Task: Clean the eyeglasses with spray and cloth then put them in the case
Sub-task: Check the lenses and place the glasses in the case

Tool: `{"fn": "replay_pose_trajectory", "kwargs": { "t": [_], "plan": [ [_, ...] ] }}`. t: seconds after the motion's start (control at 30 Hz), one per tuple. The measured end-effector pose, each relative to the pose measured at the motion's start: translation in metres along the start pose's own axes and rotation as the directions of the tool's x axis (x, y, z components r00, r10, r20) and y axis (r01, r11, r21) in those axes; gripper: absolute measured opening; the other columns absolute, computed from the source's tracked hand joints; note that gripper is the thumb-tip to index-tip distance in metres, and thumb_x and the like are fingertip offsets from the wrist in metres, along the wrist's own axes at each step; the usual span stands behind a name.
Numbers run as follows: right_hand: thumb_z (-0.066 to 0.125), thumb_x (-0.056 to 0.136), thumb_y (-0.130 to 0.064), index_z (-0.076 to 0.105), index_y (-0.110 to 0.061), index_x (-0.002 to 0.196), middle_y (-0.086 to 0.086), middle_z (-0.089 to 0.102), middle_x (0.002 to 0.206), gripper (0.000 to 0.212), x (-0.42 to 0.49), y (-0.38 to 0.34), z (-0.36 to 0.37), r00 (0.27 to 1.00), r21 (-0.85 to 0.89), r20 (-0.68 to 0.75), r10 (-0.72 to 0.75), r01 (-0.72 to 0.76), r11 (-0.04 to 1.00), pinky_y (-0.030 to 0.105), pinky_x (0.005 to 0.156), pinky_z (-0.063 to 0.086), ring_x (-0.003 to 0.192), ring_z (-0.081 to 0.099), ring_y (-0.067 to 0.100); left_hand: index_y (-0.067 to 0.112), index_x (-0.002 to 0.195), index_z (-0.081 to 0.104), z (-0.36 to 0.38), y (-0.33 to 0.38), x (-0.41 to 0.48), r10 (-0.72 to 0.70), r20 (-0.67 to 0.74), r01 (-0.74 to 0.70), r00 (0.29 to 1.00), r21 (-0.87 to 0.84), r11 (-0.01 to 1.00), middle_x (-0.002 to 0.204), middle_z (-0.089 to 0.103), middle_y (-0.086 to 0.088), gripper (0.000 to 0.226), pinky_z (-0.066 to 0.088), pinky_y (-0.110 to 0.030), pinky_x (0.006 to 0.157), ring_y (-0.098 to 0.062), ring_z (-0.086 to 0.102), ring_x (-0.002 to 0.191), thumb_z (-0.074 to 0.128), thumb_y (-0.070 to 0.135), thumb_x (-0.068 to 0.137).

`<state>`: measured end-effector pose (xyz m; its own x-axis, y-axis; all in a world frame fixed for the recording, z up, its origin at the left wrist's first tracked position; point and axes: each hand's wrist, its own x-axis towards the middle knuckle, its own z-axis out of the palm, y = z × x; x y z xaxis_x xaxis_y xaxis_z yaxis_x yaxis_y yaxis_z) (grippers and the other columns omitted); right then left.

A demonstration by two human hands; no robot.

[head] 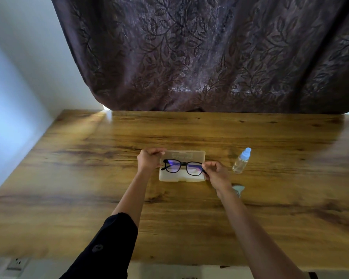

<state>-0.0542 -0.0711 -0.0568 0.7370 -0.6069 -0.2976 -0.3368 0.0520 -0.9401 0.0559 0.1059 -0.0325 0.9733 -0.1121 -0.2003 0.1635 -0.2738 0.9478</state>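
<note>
Wood-grain table (89, 178) ran across the view, with a dark leaf-patterned curtain (189, 57) hanging behind it and a pale wall (18, 77) at the left.

At the middle of the table the eyeglasses (184, 164), black-framed with a bluish sheen on the lenses, were held level just over the open case (181, 178). Whether they already touched its tray could not be told. The right hand (217, 175) pinched them at the frame's right end, near the hinge, with thumb and fingers curled. The left hand (149, 160) gripped the left end of the case, its fingers curled round the edge by the raised lid.

The glasses looked light and stiff, but the lenses would smudge or scratch easily and the thin arms could bend. The outer frame corners or the bridge seemed the safest places to hold, with fingertips kept off the lenses. The translucent case looked like light plastic that might slide or tip on the glossy wood, so steadying it made sense.

Just right of the case stood the spray bottle (241, 162), clear with a pale blue cap. Nearer the person, a pale blue cloth (239, 189) lay partly hidden behind the right wrist. A black sleeve (109, 238) covered the left upper arm, and a wall socket (16, 264) showed below the table's near edge.
</note>
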Motion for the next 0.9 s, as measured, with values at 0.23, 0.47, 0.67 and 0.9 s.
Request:
{"fn": "replay_pose_trajectory", "kwargs": {
  "t": [0.23,0.47,0.67,0.9],
  "plan": [
    [0.062,0.085,-0.030,0.061,-0.020,0.090,0.001,0.066,0.092,0.011,-0.001,0.000,0.002,1.000,-0.084,-0.028,0.002,-0.004,0.996,0.034,0.085,0.051,0.084,0.059,0.016,0.014,0.101,0.070,-0.003,-0.005,-0.002,0.003,0.021,-0.003,1.000,-0.019,1.000,0.093,0.068,-0.004,0.017,0.057,-0.020,0.060,-0.013,0.064,0.083,0.062,0.011,0.086],
    [0.061,0.086,-0.026,0.063,-0.019,0.092,0.000,0.067,0.085,0.009,-0.002,0.003,0.002,1.000,-0.088,-0.014,-0.012,0.011,0.996,0.035,0.082,0.052,0.071,0.059,0.014,0.019,0.088,0.061,-0.007,-0.017,-0.001,-0.010,-0.029,0.010,1.000,0.008,1.000,0.093,0.068,-0.002,0.022,0.056,-0.037,0.083,-0.019,0.065,0.090,0.076,0.012,0.073],
    [0.060,0.087,-0.026,0.063,-0.021,0.093,0.000,0.068,0.088,0.008,-0.002,0.002,0.001,1.000,-0.093,-0.012,-0.015,0.014,0.996,0.035,0.085,0.053,0.078,0.062,0.015,0.012,0.077,0.057,-0.013,-0.021,-0.017,0.124,-0.079,-0.113,0.989,0.130,0.985,0.073,0.062,0.008,0.014,0.057,-0.040,0.070,-0.014,0.061,0.069,0.070,0.007,0.078],
    [0.061,0.087,-0.026,0.064,-0.018,0.096,-0.001,0.066,0.087,0.013,0.000,-0.002,0.001,1.000,-0.140,0.001,-0.013,0.013,0.990,0.031,0.079,0.049,0.073,0.057,0.012,0.019,0.102,0.070,-0.018,-0.031,-0.023,0.233,0.099,-0.251,0.968,0.253,0.935,0.086,0.065,0.005,0.028,0.057,-0.036,0.075,-0.018,0.064,0.085,0.061,0.002,0.083]
  ]
}}
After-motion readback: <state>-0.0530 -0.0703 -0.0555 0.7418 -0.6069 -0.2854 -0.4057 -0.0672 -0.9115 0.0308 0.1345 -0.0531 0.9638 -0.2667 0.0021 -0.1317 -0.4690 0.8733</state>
